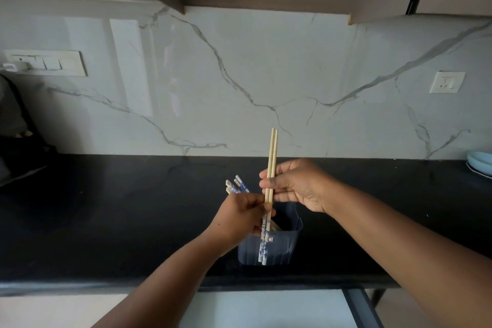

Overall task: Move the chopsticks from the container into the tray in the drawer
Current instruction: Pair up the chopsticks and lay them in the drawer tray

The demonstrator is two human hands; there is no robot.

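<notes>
I see my left grip (243,214) closed around a bundle of blue-patterned chopsticks (263,243), their tips hanging in front of the dark container (277,246) on the black desk (106,208). Just beyond, my right grip (295,185) pinches two plain wooden chopsticks (272,157) upright, their lower ends reaching down beside the left grip.

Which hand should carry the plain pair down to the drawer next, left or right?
Right, probably. The right hand pinches only the plain pair, upright and lifted above the container. The left hand is already full, gripping a patterned bundle. The drawer's tray isn't clearly visible.
</notes>
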